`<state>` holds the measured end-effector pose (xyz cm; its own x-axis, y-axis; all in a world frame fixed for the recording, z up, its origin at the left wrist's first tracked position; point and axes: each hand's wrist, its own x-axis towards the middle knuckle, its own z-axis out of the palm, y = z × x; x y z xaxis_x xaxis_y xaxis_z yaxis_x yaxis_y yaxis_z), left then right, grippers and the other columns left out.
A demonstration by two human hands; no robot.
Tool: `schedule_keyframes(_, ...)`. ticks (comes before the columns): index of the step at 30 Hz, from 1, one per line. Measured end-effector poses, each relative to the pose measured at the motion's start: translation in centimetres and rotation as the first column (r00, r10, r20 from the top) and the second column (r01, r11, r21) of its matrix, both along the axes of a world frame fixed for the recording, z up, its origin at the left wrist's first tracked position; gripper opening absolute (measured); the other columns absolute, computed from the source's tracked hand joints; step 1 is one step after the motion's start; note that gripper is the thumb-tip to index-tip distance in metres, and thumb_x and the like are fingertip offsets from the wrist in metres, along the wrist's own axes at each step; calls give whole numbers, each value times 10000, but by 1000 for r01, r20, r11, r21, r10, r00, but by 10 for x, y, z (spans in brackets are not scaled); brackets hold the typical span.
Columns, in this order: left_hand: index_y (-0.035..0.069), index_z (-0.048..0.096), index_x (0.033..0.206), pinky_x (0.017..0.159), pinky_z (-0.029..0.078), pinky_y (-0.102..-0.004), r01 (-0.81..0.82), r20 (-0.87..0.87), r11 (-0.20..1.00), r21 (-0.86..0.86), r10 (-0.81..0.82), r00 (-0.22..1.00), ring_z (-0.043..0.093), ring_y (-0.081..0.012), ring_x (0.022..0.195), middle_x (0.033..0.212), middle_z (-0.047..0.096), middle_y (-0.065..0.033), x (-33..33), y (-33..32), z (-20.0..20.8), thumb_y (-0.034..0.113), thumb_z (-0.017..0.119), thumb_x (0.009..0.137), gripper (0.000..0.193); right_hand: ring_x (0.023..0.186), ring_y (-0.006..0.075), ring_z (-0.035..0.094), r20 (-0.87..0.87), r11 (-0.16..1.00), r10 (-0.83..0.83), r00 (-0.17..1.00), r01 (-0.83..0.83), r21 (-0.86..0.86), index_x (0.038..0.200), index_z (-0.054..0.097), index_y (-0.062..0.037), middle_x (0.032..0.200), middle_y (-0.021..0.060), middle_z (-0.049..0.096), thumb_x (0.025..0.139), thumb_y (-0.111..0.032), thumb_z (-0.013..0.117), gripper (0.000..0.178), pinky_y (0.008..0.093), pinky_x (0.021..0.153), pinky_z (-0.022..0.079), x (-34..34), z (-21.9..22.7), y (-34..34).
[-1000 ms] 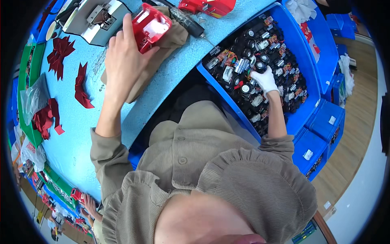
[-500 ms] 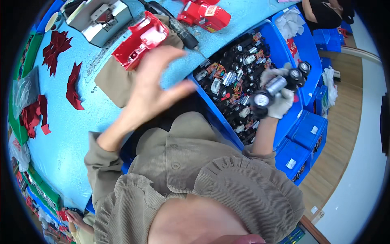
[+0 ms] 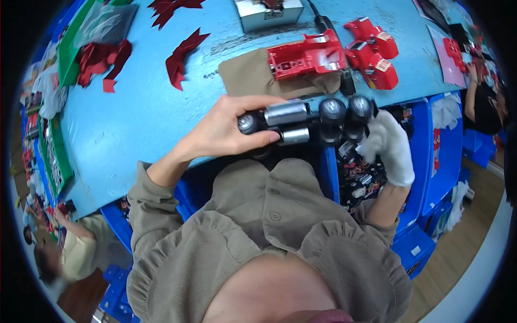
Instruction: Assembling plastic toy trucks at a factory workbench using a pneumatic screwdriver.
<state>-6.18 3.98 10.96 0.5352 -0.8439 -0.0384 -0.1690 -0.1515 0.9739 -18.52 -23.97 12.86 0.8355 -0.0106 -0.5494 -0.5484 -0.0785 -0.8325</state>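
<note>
A black toy vehicle chassis (image 3: 318, 121) with black wheels and silver cylinders is held level in front of me, just off the table's near edge. My left hand (image 3: 231, 126) is bare and grips its left end, thumb below and fingers above. At the right end, my right hand (image 3: 389, 146) in a white glove curls against the wheels; its fingertips are blurred and partly hidden. Beyond the chassis, a red plastic toy body shell (image 3: 307, 59) lies with its hollow side up on a brown cloth (image 3: 245, 75).
A blue bin (image 3: 417, 156) of similar chassis stands below my right hand. Red toy parts (image 3: 377, 59) lie at the back right, beside a dark power screwdriver (image 3: 347, 83). Dark red ribbon bows (image 3: 183, 59) lie on the blue table (image 3: 124, 145). Other people sit at both sides.
The chassis has moved left from over the bin to in front of me. My left hand, empty and spread before, has closed on its left end. The view has turned left.
</note>
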Motion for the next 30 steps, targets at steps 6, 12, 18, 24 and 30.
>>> schedule_keyframes(6,53,456,1266,759,477,-299,-156,-922,927,-342,-299,247,605,-177,881,1027,613,-111,8,29,-10,128,662,757,553,623,182,598,-55,934,-87,995,101,344,1051,509,24,866,143,598,615,-30,698,478,243,456,466,9,-20,11)
schedule_keyframes(12,65,431,1251,675,474,-343,80,26,997,-15,-80,996,595,-227,801,900,597,-111,-6,8,-31,135,674,727,582,803,229,637,443,900,-103,891,-106,422,931,590,59,861,156,641,644,-87,733,353,350,756,512,14,-36,37)
schedule_keyframes(18,28,549,932,601,444,-349,27,234,996,90,-47,971,544,-284,727,781,526,-128,2,-7,-9,100,663,715,256,853,263,636,416,897,-64,907,-131,423,883,607,68,875,184,635,638,-70,733,308,363,785,508,11,-44,27)
schedule_keyframes(24,9,564,826,642,463,-367,-133,719,978,162,-24,695,549,-283,760,765,518,-116,25,9,-28,69,641,689,168,885,258,622,492,955,128,861,-241,175,922,608,50,925,179,627,651,11,699,289,352,804,494,18,-47,19)
schedule_keyframes(30,24,594,815,664,483,-359,-487,972,849,206,-121,200,566,-254,789,795,518,-109,54,16,-20,50,613,687,132,922,242,592,483,978,210,850,-184,-101,993,577,31,994,184,604,736,-51,634,276,339,844,461,29,-85,-1)
